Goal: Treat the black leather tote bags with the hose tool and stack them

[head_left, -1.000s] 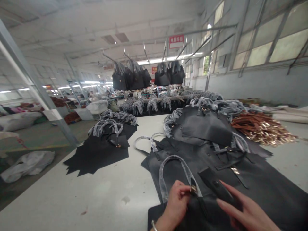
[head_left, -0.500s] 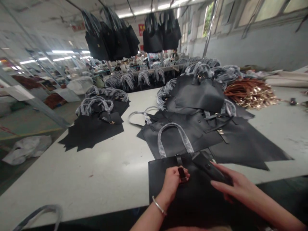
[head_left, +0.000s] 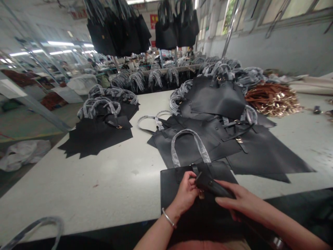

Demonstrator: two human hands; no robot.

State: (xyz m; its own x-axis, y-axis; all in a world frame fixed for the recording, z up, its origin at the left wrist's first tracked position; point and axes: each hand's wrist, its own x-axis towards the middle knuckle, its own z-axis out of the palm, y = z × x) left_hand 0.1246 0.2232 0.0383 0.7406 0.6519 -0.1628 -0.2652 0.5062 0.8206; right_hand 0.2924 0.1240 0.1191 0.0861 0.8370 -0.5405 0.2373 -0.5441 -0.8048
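Note:
A black handbag panel (head_left: 171,187) lies at the table's front edge, its plastic-wrapped handle (head_left: 174,147) standing up at the back. My left hand (head_left: 186,194), with a bracelet on its wrist, pinches a short closure tab (head_left: 194,169) near the panel's top edge. A small gold-coloured metal piece (head_left: 201,194) shows just beneath its fingertips. In my right hand (head_left: 240,200), a flat black leather strip (head_left: 212,185) with a small round mark is gripped between thumb and fingers. The strip's tip meets my left fingers, and its far end is hidden under the right hand.
Black bag panels (head_left: 187,139) overlap on the table's right, with brown straps with gold clasps (head_left: 273,100) behind them. Another stack of panels (head_left: 96,135) lies left. A loose wrapped handle (head_left: 39,229) is at front left. Finished-looking bags (head_left: 166,31) hang overhead.
My right hand has moved left with the black leather strip, bringing its tip to my left fingers. The left hand has turned and shifted slightly up, covering more of the metal piece. The view has tilted down slightly.

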